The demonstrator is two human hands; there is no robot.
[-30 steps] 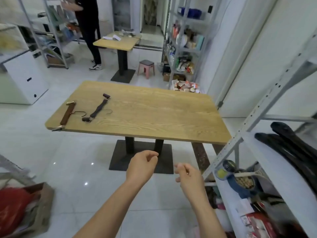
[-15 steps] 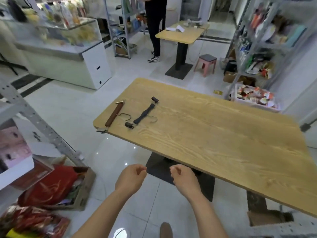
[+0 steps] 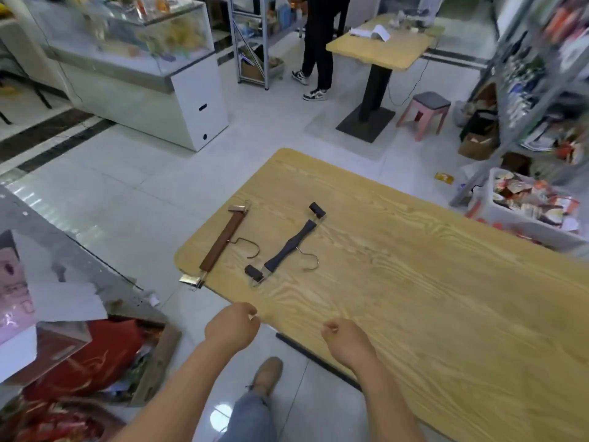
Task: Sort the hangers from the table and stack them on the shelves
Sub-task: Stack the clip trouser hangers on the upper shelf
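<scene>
Two clip hangers lie side by side near the left end of the wooden table (image 3: 430, 282). The brown wooden hanger (image 3: 223, 239) has gold clips, and its near clip juts over the table edge. To its right lies the black hanger (image 3: 288, 245) with a silver hook. My left hand (image 3: 231, 327) is curled into a loose fist at the table's near edge, just below the hangers, holding nothing. My right hand (image 3: 345, 341) is also curled and empty, over the table's near edge.
A grey metal shelf post (image 3: 79, 250) and a box of red packets (image 3: 95, 355) stand at my left. A glass counter (image 3: 143, 59), a person (image 3: 318, 43), a second table (image 3: 382, 43), a pink stool (image 3: 427, 110) and stocked shelves (image 3: 541, 90) lie beyond. My foot (image 3: 266, 374) is on the floor.
My view has swung away from the shelf and closed in on the table; the hangers now lie just ahead of my hands. Both hands stay curled and empty.
</scene>
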